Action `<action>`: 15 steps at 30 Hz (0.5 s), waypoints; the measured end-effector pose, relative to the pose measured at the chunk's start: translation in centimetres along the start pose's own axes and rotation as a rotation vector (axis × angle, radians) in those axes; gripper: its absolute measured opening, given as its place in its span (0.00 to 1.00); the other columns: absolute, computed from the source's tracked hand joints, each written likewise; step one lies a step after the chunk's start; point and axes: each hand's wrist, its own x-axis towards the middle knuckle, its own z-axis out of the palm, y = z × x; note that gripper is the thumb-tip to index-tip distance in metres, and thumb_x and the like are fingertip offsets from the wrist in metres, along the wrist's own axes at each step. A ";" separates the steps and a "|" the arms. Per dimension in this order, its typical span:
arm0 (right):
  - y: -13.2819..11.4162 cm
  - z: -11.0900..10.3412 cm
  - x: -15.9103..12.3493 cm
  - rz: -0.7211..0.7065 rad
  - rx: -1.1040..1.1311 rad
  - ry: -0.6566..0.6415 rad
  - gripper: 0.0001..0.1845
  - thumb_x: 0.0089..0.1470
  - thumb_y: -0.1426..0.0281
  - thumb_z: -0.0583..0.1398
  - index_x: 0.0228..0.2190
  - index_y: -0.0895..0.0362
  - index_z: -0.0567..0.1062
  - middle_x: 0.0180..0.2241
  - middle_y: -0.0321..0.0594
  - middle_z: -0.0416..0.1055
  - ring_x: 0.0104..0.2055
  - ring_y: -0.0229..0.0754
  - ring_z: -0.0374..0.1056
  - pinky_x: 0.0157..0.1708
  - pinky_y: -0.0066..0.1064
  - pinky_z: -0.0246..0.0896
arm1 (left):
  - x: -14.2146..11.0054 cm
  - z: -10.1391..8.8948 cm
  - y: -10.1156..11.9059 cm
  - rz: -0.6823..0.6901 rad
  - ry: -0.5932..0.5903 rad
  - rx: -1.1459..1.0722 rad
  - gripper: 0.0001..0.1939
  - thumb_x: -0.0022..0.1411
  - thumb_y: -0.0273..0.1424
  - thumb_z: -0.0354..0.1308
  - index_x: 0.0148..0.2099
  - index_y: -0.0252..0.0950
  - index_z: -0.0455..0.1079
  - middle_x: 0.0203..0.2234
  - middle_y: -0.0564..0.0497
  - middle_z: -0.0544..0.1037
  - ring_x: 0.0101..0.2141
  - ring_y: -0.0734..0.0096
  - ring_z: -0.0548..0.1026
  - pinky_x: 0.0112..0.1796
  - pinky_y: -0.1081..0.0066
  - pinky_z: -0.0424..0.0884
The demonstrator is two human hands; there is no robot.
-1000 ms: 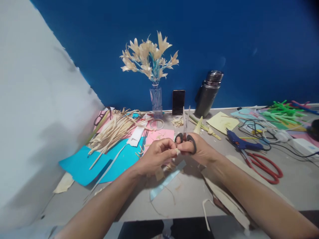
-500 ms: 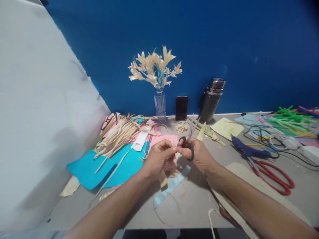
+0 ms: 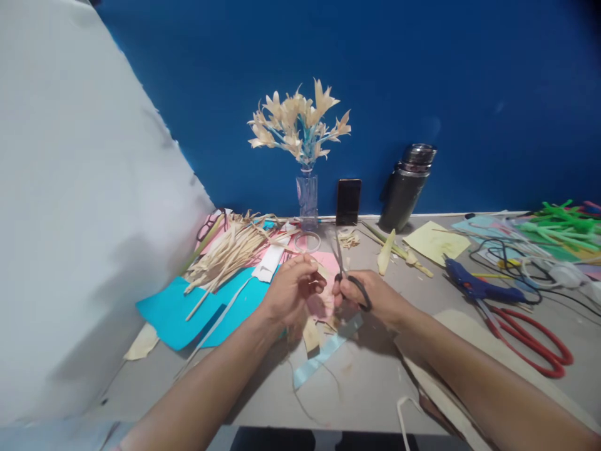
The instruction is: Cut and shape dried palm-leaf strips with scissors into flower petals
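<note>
In my right hand [image 3: 370, 294] is a pair of black-handled scissors [image 3: 361, 289], my fingers through the loops and the blades pointing up and away from me. To its left, my left hand [image 3: 292, 289] pinches a small pale piece of corn husk [image 3: 322, 271], partly hidden by the fingers. The scissors and the husk piece are a little apart. Below both hands lie a light blue ribbon strip [image 3: 328, 354] and a tan scrap of husk [image 3: 310, 335]. Pink paper [image 3: 331, 260] lies behind them.
Husk flowers [image 3: 298, 119] stand in a clear bottle [image 3: 307, 200] beside a phone [image 3: 349, 202] and a thermos [image 3: 407, 188]. Dried husk strips [image 3: 228, 254] lie on blue paper [image 3: 173, 313] at left. A blue glue gun [image 3: 481, 285] and red-handled scissors [image 3: 535, 341] are at right.
My hands have drawn apart. The scissors have turned in my right hand, their blades swinging left and upright. The view has shifted slightly.
</note>
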 end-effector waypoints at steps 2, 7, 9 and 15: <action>0.2 0.2 -0.1 0.022 0.016 -0.096 0.26 0.50 0.47 0.64 0.27 0.59 0.75 0.25 0.42 0.73 0.22 0.38 0.62 0.21 0.28 0.55 | 0.2 -0.3 0.3 0.043 0.014 -0.026 0.09 0.46 0.29 0.64 0.26 0.35 0.65 0.19 0.54 0.71 0.22 0.75 0.70 0.26 0.74 0.64; 1.0 0.8 -0.2 0.033 -0.011 -0.191 0.26 0.51 0.48 0.64 0.24 0.60 0.73 0.23 0.42 0.74 0.22 0.38 0.63 0.23 0.28 0.58 | 0.3 -0.5 0.6 0.099 0.046 -0.046 0.08 0.47 0.28 0.63 0.27 0.35 0.64 0.18 0.54 0.70 0.21 0.76 0.69 0.26 0.74 0.64; 1.2 0.9 -0.1 0.030 -0.039 -0.187 0.25 0.51 0.49 0.64 0.23 0.60 0.72 0.23 0.42 0.74 0.22 0.37 0.64 0.24 0.28 0.58 | 0.2 -0.5 0.6 0.109 0.043 -0.030 0.08 0.47 0.28 0.63 0.27 0.34 0.65 0.18 0.54 0.71 0.21 0.75 0.69 0.26 0.74 0.64; 1.3 0.9 -0.1 0.014 -0.075 -0.188 0.26 0.53 0.49 0.63 0.21 0.60 0.73 0.22 0.41 0.72 0.23 0.38 0.64 0.25 0.28 0.59 | 0.2 -0.6 0.6 0.115 0.054 0.012 0.07 0.47 0.28 0.62 0.26 0.34 0.66 0.18 0.52 0.72 0.21 0.73 0.71 0.25 0.73 0.65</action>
